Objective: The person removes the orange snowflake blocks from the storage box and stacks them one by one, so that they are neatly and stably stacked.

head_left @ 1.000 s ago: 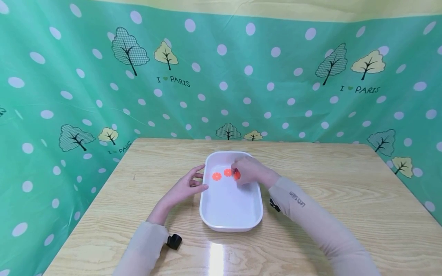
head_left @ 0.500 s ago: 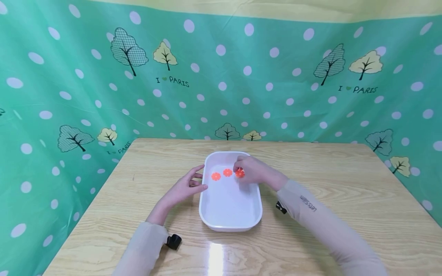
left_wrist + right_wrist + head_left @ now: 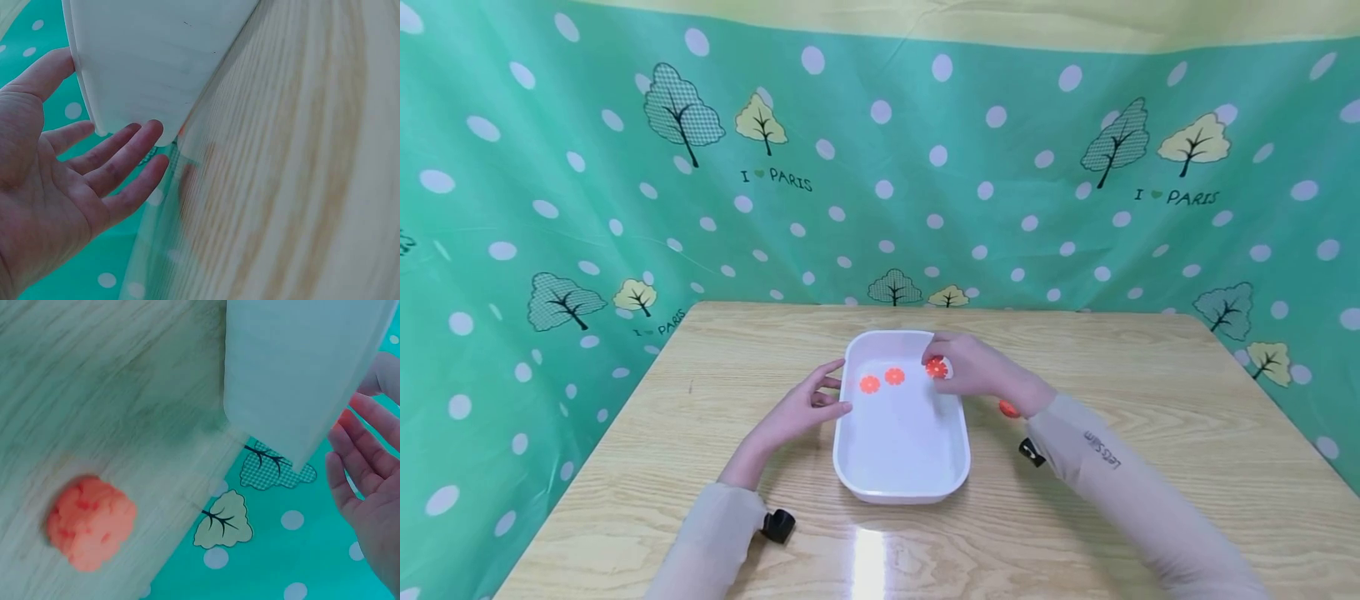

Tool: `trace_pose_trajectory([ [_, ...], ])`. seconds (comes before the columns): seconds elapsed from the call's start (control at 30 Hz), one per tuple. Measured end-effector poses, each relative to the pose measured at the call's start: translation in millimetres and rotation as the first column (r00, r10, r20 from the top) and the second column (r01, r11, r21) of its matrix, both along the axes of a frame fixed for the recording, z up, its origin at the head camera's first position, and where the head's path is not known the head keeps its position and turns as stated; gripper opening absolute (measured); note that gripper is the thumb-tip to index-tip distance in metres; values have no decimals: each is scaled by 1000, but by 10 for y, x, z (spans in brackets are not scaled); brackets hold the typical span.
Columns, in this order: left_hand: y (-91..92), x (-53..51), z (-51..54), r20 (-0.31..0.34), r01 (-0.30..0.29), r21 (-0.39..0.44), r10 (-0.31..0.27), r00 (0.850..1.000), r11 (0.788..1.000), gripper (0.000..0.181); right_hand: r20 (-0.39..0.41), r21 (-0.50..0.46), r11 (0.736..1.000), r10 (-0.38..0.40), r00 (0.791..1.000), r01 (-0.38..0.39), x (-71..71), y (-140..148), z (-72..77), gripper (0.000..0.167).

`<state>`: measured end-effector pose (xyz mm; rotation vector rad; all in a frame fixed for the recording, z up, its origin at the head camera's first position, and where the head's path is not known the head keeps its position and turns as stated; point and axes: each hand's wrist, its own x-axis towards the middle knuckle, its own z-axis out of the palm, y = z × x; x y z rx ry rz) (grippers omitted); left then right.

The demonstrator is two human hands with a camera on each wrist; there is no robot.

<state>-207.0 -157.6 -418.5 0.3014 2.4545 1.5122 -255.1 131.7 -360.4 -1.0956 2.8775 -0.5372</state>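
Observation:
A white rectangular tray (image 3: 898, 450) stands on the table with two orange-red flower-shaped pieces (image 3: 869, 384) on its floor near the far left. My left hand (image 3: 801, 417) rests against the tray's left side, fingers spread; in the left wrist view its thumb touches the rim. Over the tray's far right side, my right hand (image 3: 973, 367) pinches a red flower-patterned piece with a pale edge (image 3: 936, 368). The fingers partly cover that piece, and only a bit of red shows in the right wrist view. An orange-red dough lump (image 3: 92, 523) sits on the table right of the tray.
The wooden table (image 3: 760, 342) carries the tray near its middle. Behind it hangs a green dotted curtain (image 3: 850, 167) with printed trees. A black wrist camera (image 3: 778, 526) is worn on the left sleeve.
My right hand has moved right and slightly away with the red flower-patterned piece. The dough lump has come into sight beside my right wrist. My left hand stays in place.

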Motion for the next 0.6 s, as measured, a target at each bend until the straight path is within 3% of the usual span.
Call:
trace_pose_trajectory([
  [0.33,2,11,4,-2,2,6,-2,1000,1000,75,8,-9,998,-57,998,57,55,179,29,27],
  [0.6,3,11,12,-3,-3,1,3,1000,1000,75,-46,-32,996,-79,996,78,94,366,-4,23],
])
